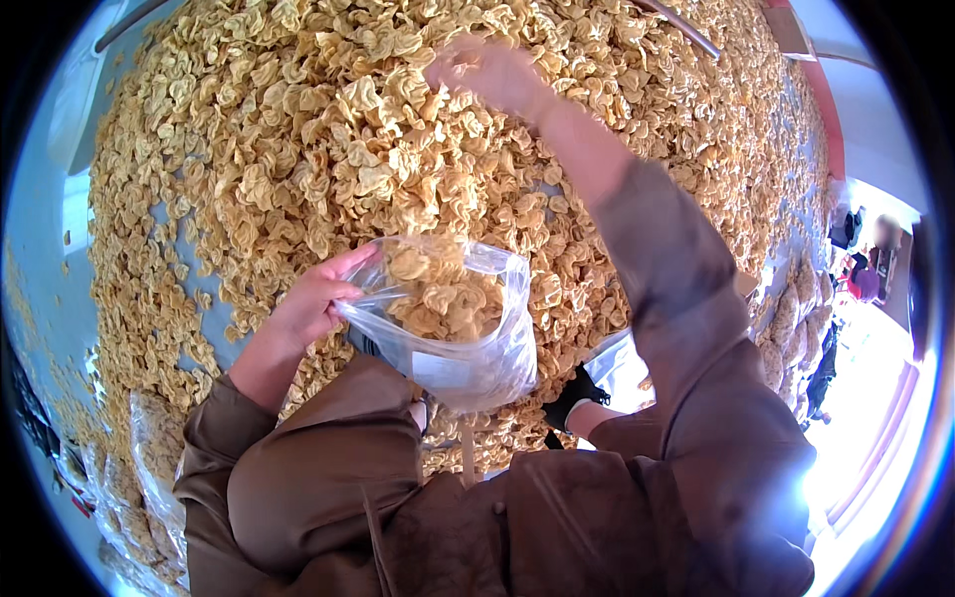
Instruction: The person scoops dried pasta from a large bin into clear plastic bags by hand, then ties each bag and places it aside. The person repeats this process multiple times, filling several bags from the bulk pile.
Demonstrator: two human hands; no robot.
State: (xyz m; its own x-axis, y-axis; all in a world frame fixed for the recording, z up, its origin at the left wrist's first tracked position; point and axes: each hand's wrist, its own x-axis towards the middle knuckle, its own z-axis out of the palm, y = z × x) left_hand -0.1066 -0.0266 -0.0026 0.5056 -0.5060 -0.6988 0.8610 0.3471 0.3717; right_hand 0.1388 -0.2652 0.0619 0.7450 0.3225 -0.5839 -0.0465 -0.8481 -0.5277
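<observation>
My left hand (313, 303) is closed on the rim of a clear plastic bag (512, 358), fingers and thumb pinching its left edge. The bag's mouth gapes upward in front of my knees, and pale yellow, wavy dried slices (438, 303) lie inside it. A broad heap of the same slices (269, 189) spreads ahead of me and to both sides. My right hand (492, 75) reaches far out over the heap. Motion smears its fingers, so whether it holds any slices cannot be made out.
Filled clear bags (154, 458) stand at the lower left, and more filled bags (801, 308) are stacked at the right. A rod (686, 28) lies at the far right of the heap. Another clear plastic sheet or bag (619, 370) lies near my black shoe (569, 396). A person appears in the right background.
</observation>
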